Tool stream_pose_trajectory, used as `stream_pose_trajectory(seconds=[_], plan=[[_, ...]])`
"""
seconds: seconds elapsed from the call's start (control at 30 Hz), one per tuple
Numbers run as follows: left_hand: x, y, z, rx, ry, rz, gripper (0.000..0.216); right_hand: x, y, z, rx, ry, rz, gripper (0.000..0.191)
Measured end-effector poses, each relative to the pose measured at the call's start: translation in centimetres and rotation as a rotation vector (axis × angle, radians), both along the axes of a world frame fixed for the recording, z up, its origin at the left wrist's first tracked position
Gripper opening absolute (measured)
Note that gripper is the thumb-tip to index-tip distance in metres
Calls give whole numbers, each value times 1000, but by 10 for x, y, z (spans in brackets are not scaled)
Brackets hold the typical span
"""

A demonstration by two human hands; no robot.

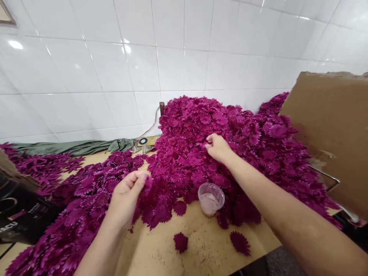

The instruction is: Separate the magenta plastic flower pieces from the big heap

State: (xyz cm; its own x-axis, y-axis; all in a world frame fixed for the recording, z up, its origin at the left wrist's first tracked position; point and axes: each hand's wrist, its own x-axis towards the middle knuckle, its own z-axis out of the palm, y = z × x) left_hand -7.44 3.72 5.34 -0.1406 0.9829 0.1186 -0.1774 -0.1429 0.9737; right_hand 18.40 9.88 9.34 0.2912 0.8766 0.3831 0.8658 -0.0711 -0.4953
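Observation:
My left hand [126, 197] is closed in a pinch on a magenta flower-shaped piece [148, 185], held up over the front of the heap. My right hand [220, 149] reaches onto the big pile of magenta artificial flower pieces [186, 130], its fingers curled together against the pile. Whatever is between those fingers is too small to make out. Below the right hand, a clear plastic cup [211, 198] with pale, whitish contents stands at the pile's front edge. Two loose flower pieces, one scalloped [181, 242] and one toothed [240, 243], lie on the table near me.
A brown cardboard panel [330, 138] stands on the right. At the left edge is a black printed box [25, 211], with more magenta pieces [43, 168] behind it. Green cloth [69, 148] and a yellowish device [148, 141] lie along the white tiled wall [172, 69]. The tabletop [155, 253] is tan.

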Motion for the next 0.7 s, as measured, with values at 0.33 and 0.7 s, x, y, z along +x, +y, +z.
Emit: stream_pose_trajectory(seconds=[0.33, 0.7], plan=[[35, 16, -10, -2, 119, -171, 45, -87, -56, -14, -278, 328, 720, 25], [23, 9, -11, -46, -33, -339, 39, -92, -45, -26, -370, 537, 847, 21]])
